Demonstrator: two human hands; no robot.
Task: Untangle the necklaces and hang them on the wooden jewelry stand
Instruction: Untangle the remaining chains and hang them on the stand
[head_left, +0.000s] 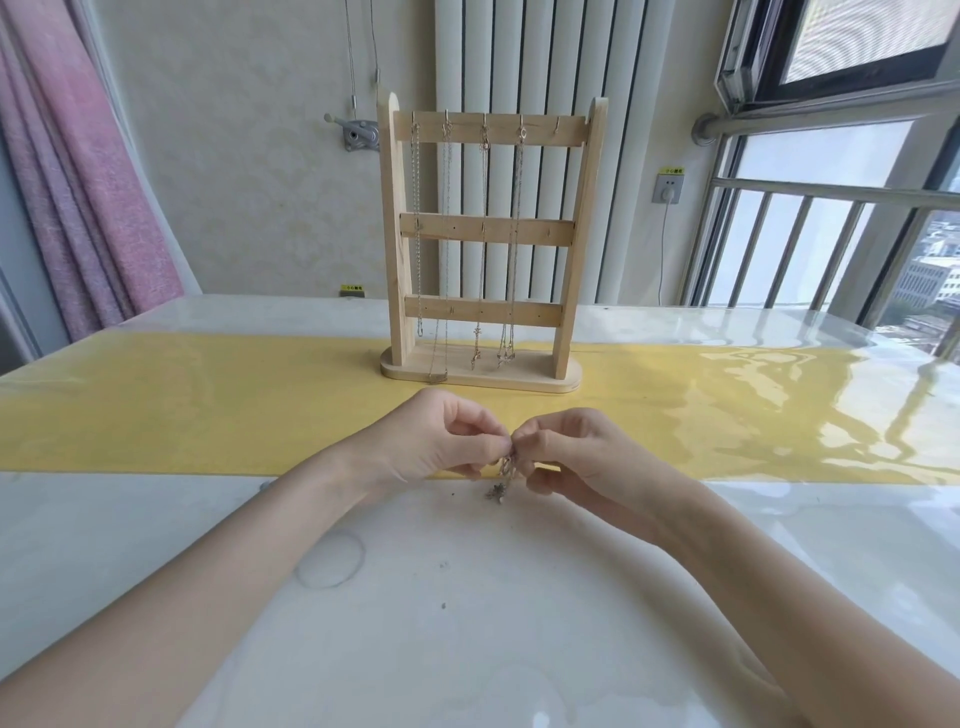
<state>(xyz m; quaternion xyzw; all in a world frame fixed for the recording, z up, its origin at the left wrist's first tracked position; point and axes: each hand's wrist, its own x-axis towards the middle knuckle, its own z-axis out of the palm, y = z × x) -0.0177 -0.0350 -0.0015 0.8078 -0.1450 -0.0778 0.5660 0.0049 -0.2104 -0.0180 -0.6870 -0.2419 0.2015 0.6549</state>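
Both hands meet just above the worktop (467, 597), fingertips nearly touching. The left hand (441, 441) has its fingers curled in, thumb and forefinger pinching a small bunched necklace (503, 475). The right hand (566, 452) is curled the same way and pinches the same bunch from the other side. A short tangle of chain and a small pendant hang below the fingers, low over the white part of the worktop, right at the near edge of the yellow strip (208, 410); whether the pendant touches the surface cannot be told.

Beyond the hands, on the yellow strip, the wooden stand (480, 228) sits upright on its oval base, with three crossbars between two posts. Four chains (483, 249) hang from hooks on the top bar, side by side, reaching down near the base; the second from the left ends on the base itself. The fifth hook (558, 124), at the right, is bare.
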